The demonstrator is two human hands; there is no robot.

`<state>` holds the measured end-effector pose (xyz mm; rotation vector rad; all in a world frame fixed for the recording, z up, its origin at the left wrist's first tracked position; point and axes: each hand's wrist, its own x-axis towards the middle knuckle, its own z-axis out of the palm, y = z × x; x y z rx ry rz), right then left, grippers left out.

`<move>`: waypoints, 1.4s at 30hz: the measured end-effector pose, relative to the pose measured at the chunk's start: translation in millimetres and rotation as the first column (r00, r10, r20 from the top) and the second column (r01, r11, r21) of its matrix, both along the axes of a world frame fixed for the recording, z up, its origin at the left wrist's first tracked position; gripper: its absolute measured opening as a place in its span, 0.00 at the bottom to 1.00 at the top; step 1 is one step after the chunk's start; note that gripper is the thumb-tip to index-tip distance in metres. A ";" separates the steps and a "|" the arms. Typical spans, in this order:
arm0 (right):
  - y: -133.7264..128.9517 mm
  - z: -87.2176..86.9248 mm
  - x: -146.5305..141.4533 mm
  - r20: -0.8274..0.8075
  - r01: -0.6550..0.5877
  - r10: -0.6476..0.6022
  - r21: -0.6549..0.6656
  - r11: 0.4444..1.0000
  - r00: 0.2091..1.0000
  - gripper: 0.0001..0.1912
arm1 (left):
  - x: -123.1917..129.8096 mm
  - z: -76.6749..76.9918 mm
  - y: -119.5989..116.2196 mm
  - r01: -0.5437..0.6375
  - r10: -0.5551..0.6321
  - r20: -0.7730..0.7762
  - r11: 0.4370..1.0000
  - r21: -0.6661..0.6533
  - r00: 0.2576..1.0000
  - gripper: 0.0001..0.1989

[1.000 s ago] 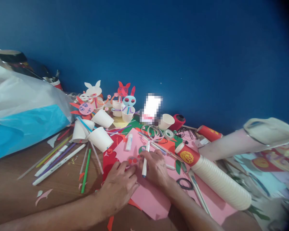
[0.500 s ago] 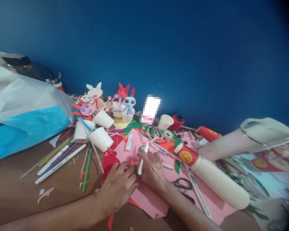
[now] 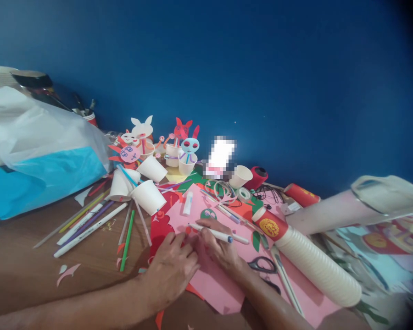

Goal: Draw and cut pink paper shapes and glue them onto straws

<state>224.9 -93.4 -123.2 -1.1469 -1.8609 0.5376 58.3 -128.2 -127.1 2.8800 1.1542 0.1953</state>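
A white marker (image 3: 215, 233) with a blue end lies slantwise in my right hand (image 3: 220, 252), its tip pointing left. My right fingers are closed around the barrel. Curled down on the pink paper, my left hand (image 3: 175, 263) presses a small pink paper face (image 3: 190, 229) with red bits and dark lashes, mostly hidden by my fingers. The marker tip is close to this face; whether it touches, I cannot tell. Just beyond sits a green paper face (image 3: 208, 214). A glue stick (image 3: 187, 204) lies on the pink sheet (image 3: 220, 291).
White paper cups (image 3: 148, 197) and several rabbit-like paper figures (image 3: 189, 146) stand at the back left. Markers and pencils (image 3: 89, 229) lie left. Scissors (image 3: 263, 265), a long stack of cups (image 3: 316, 261) and a utility knife (image 3: 287, 279) are right. A plastic bag (image 3: 48, 137) bulges at the far left.
The marker has swung from pointing up and away to lying slantwise with its tip toward the pink face. My left hand stays at the paper. The view has shifted slightly.
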 end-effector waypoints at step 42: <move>3.1 -19.0 -5.3 0.090 0.067 -0.071 0.048 0.997 0.993 0.08 | 4.3 13.7 -1.5 -0.013 0.000 -0.125 0.994 -0.104 0.992 0.11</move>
